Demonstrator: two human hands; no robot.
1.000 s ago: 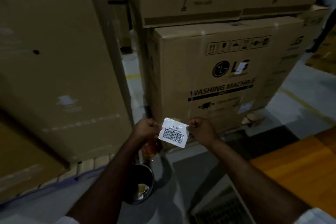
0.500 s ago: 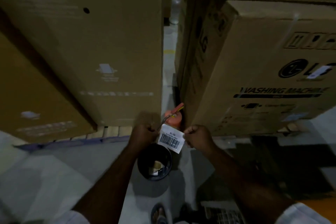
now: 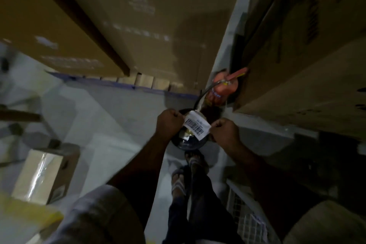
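A white barcode label (image 3: 196, 125) is stretched between both my hands in the middle of the head view. My left hand (image 3: 168, 123) pinches its left end with curled fingers. My right hand (image 3: 224, 129) pinches its right end the same way. The label hangs above a dark round bin (image 3: 190, 143) that stands on the floor in front of my feet (image 3: 188, 170). Some scraps lie inside the bin.
A red fire extinguisher (image 3: 223, 87) stands just behind the bin, against a tall cardboard box (image 3: 297, 77) on the right. More large cartons (image 3: 122, 22) on a pallet fill the left. A small box (image 3: 43, 174) lies on the grey floor at the left; a wire cage (image 3: 245, 220) sits lower right.
My view has swung down and left, away from the washing machine box. Both hands kept hold of the label and now hold it over the bin.
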